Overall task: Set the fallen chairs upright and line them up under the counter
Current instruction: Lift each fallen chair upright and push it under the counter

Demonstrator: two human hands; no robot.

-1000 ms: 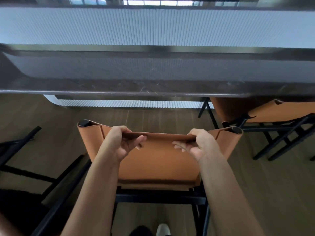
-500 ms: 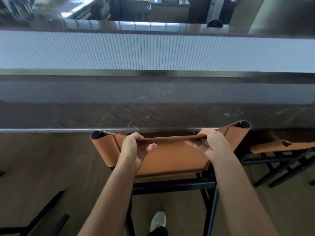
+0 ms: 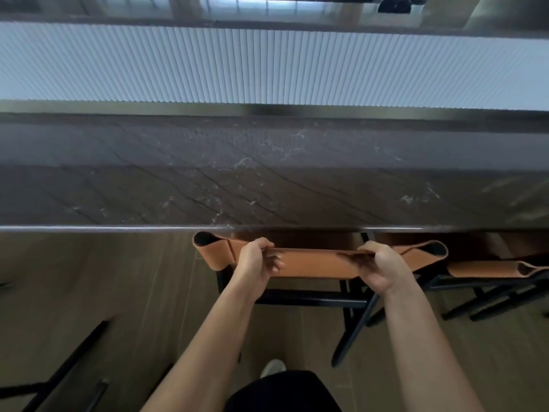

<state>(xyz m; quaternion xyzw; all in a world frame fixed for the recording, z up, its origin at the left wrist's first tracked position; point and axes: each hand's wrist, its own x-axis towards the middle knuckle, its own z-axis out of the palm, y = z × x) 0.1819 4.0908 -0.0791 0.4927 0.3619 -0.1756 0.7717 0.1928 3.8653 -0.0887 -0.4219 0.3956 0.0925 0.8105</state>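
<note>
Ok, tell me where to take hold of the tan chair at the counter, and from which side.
Take the top edge of the leather backrest from behind, one grip near each rolled end sleeve. The seat is hidden under the counter, so that edge is the exposed part, and a wide hold should keep the chair square.

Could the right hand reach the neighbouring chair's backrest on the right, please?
Probably yes: the neighbouring chair's backrest lies beside the right hand, nothing between, though it grips the held chair now.
</note>
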